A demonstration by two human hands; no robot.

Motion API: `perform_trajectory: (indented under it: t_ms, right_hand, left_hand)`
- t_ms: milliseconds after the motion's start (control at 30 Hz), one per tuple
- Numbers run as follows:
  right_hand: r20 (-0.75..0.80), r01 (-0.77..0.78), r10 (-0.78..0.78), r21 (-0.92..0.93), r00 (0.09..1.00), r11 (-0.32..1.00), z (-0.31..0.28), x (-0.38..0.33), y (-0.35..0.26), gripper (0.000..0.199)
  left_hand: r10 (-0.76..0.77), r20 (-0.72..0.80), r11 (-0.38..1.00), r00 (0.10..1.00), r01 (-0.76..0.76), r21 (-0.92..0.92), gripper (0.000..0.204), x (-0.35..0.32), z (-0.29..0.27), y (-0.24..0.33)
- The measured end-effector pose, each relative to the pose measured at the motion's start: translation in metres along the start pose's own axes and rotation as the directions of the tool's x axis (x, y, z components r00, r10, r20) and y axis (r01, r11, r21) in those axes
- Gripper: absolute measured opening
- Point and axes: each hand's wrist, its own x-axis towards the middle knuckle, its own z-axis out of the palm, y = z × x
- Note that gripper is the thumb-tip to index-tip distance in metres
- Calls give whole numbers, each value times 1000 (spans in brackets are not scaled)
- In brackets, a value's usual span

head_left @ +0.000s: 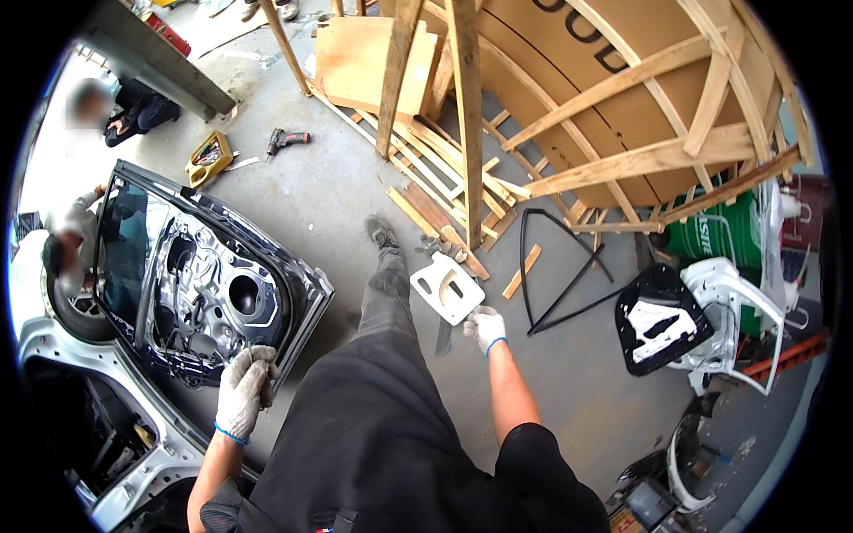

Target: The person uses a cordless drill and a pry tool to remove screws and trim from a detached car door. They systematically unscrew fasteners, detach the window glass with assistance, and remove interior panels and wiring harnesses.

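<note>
My left hand (pixel 244 393), in a whitish knit glove, is closed at the edge of a dark car door (pixel 227 293). Whether its curled fingers grip anything is hidden. The door stands open beside me, its inner trim off and its metal panel, wiring and round hole exposed. To the right, my gloved right hand (pixel 486 330) is closed on the near corner of a white plastic piece (pixel 464 307) shaped like a flat jug, with cut-out openings. Below that piece lies the grey floor.
A cordless drill (pixel 286 140) and a yellow tool tray (pixel 210 160) lie beyond the door. Wooden slats (pixel 418 160) and a large crate (pixel 613 107) stand ahead. Black trim strips (pixel 524 266) and car panels (pixel 662 318) are at right. Two people are at left, one crouching (pixel 138 111).
</note>
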Motion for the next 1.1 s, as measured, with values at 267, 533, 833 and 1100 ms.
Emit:
perform_trajectory:
  t_ms: [267,533,833,1100]
  right_hand:
    - [526,-247,130,159,840,956,92,11,-76,28]
    - [834,-188,210,-130,511,974,296,-44,-228,33]
    - [872,960,432,134,-232,246,438,-261,-208,40]
    - [468,846,744,475,-478,244,450,-336,-112,58]
  left_hand:
    - [-17,-103,993,994,5,-122,25,9,-15,21]
    - [-96,-304,946,948,-8,-324,26,15,-21,64]
    - [-258,-428,846,866,-11,-533,43,-12,-21,63]
    - [-286,-477,540,831,-271,-797,32,-55,-1,-24]
